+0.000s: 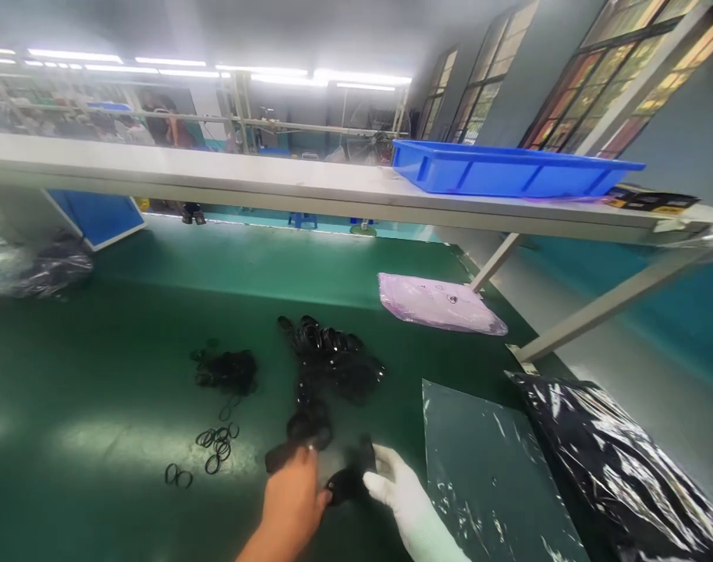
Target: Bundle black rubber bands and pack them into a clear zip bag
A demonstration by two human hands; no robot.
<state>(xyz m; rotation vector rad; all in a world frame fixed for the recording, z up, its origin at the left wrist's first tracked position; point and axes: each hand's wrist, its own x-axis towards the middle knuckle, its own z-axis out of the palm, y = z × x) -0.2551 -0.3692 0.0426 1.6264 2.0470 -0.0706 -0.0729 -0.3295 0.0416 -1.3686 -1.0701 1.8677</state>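
My bare left hand [292, 492] is low in the middle, its fingers curled and its thumb against a curved black piece [345, 485]. Another dark flat piece [278, 457] shows at its left side. My right hand [395, 492], in a white glove, pinches a black part [367, 457] between thumb and fingers. Motion blurs the parts, so their exact kind does not show. Just beyond the hands lies a heap of shiny black rounded pieces [338, 371]. Thin black rings [219, 441] are scattered to the left, near a tangled pile of black rings [231, 371].
A clear plastic bag [491, 468] lies flat on the green tabletop [99, 375], right of my hands. Beside it is a glossy black bag [626, 460]. A pink package [438, 303] lies farther back. Overhead, a white shelf [245, 176] carries a blue bin [509, 170].
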